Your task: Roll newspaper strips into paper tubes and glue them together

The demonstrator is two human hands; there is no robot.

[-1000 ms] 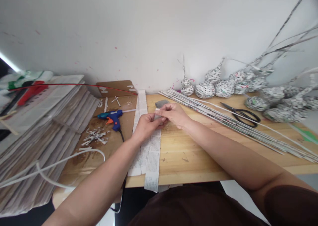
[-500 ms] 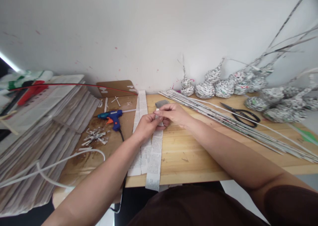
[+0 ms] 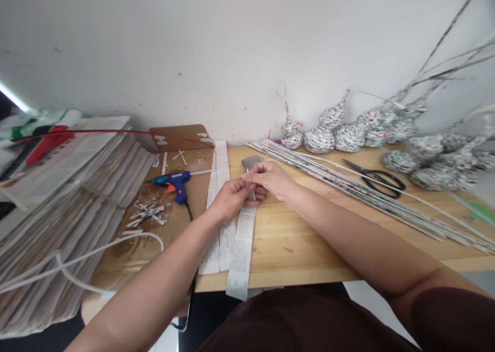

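The left hand and right hand pinch the upper end of the newspaper strip between fingertips, seemingly for fine control, its lower end (ungripped) overhanging the bench's front edge.

- Wall: pale, plain; stands beyond the left hand and right hand. Pink specks mark its surface.
- Table: light wood, visible grain; lies beneath both hands and extends right. Front edge: nearer the body than the hands.
- Floor: pale; visible below the table edge, nearer the body and right of the right hand.
- Light strip: bright white, slanted; far left of the left hand.
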